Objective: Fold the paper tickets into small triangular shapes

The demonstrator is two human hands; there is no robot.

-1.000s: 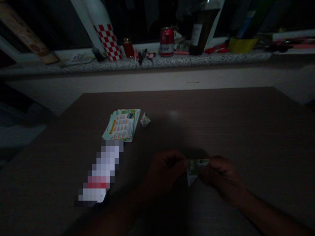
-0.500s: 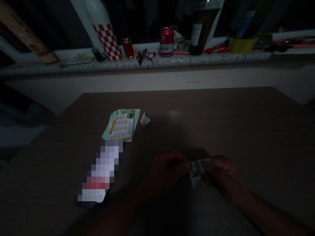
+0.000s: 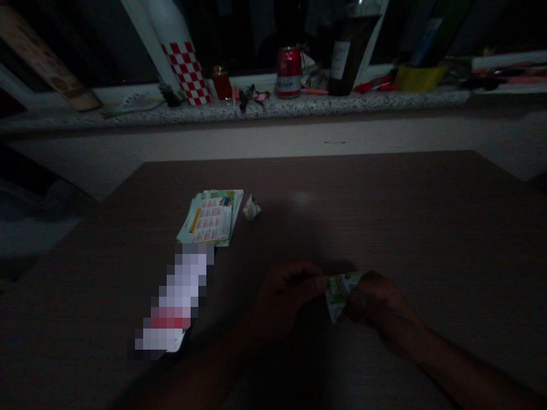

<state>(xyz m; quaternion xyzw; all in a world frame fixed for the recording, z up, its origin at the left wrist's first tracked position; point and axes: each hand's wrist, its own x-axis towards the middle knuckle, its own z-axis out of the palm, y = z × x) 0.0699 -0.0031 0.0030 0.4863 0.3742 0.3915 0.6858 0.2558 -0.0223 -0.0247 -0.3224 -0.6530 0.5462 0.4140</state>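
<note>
A small folded paper triangle (image 3: 339,290), green and white with print on it, points downward between my two hands. My left hand (image 3: 290,293) pinches its left corner between thumb and fingers. On the other side my right hand (image 3: 378,299) grips the right edge, its thumb lying over the paper's front. Dim light hides the undersides of the fingers. Farther off on the table lies a small folded paper shape (image 3: 252,208) with several facets, right beside a stack of printed paper sheets (image 3: 211,219).
A phone with a blurred-out screen (image 3: 182,290) lies left of my hands on the wooden table (image 3: 405,210). Behind it, the stone windowsill (image 3: 256,108) carries a checkered bottle (image 3: 188,71), a red can (image 3: 289,73), a dark bottle (image 3: 342,60) and a yellow container (image 3: 421,78).
My right hand has shifted its grip, the thumb now lower on the paper. The triangle has tilted slightly and moved a little left; more of its front shows.
</note>
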